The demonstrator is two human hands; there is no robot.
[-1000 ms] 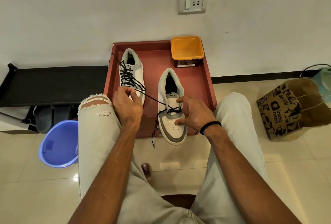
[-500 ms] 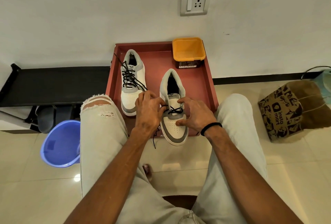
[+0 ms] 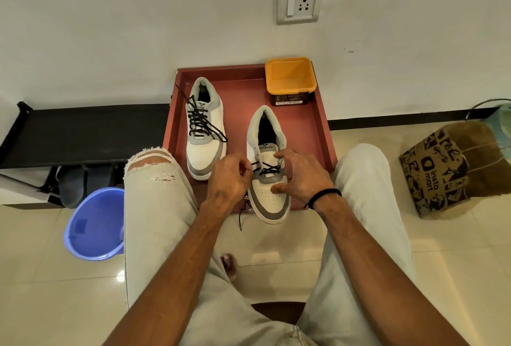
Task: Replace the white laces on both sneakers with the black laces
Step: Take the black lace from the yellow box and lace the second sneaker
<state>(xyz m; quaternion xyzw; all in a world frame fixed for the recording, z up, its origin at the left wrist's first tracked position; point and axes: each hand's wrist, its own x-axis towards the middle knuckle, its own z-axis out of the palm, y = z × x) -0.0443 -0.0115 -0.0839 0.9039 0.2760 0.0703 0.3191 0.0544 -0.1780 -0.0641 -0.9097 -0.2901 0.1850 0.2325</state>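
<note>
Two white-and-grey sneakers stand on a red tray (image 3: 318, 135). The left sneaker (image 3: 204, 130) carries a black lace through all its eyelets. The right sneaker (image 3: 269, 168) has a black lace (image 3: 265, 170) crossed only through its lowest eyelets, with a loose end (image 3: 242, 215) hanging over the tray's front edge. My left hand (image 3: 229, 177) pinches the lace at the shoe's left side. My right hand (image 3: 301, 177) grips the shoe, thumb on the toe and forefinger at the right eyelets.
An orange-lidded tub (image 3: 290, 77) sits in the tray's back right corner against the wall. A blue bucket (image 3: 94, 227) stands on the floor at left under a black bench (image 3: 83, 130). A printed paper bag (image 3: 448, 168) stands at right. My knees flank the tray.
My left hand came back from the left sneaker's side, where it held the lace pulled taut, to the right sneaker's eyelets. The right hand stayed on the shoe.
</note>
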